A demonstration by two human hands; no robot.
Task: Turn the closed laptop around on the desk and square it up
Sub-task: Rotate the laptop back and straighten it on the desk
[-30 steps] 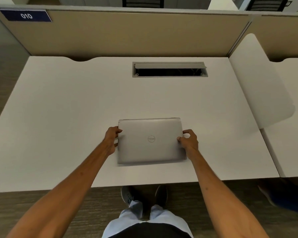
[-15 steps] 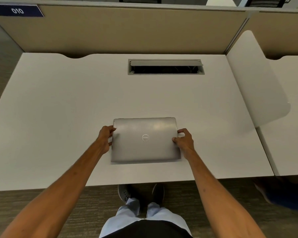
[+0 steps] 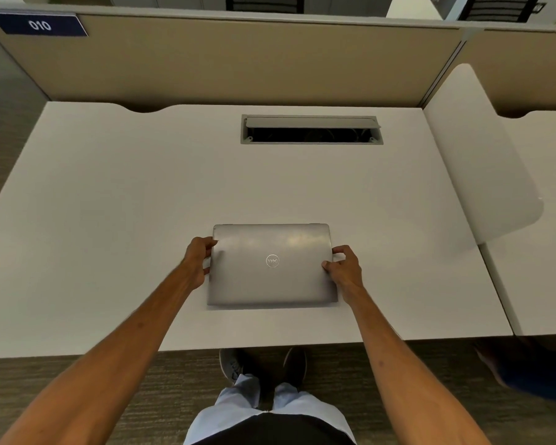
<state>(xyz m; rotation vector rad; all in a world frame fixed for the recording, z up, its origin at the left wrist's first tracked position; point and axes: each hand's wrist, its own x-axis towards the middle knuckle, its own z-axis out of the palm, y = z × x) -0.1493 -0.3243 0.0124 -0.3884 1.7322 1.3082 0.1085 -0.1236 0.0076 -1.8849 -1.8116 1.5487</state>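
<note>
Two hands grip the closed laptop [image 3: 272, 264] by its short sides: left hand [image 3: 197, 260] on the left edge, right hand [image 3: 344, 268] on the right edge. The laptop lies flat near the counter [image 3: 109, 203] front edge, roughly parallel to it. Bare surface surrounds it; the cable slot [image 3: 311, 130] sits well behind.

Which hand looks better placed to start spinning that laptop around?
Neither clearly: left hand and right hand grip opposite short edges of the laptop. The turn likely needs both.
</note>
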